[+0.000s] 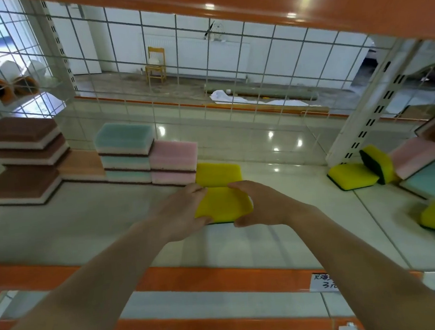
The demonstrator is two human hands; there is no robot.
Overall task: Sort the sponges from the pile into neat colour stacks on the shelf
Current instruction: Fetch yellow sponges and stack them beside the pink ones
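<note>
Sponge held: one yellow sponge (223,203) is gripped from both ends, the left hand (181,214) curled round its left edge and the right hand (261,204) curled round its right edge, thumbs toward the viewer and fingers over the far side. Its long axis is seen running left to right, foam face up, a dark scouring layer just showing underneath. It is held low over the shelf (85,222); whether it rests on the surface cannot be told.

All places are taken from the held sponge. Just beyond it, nearly touching its far edge, a second yellow sponge (218,174) lies flat with its long axis parallel. That is judged the start of the yellow stack, so a short lift forward and onto it is called for, with neither hand favoured. Beyond and to the left stand the pink stack (173,159), the teal stack (125,152), a single orange sponge (81,164) and the brown stacks (23,154). Well to the right lies the unsorted pile (393,169), with yellow, pink and teal pieces tumbled together.
</note>
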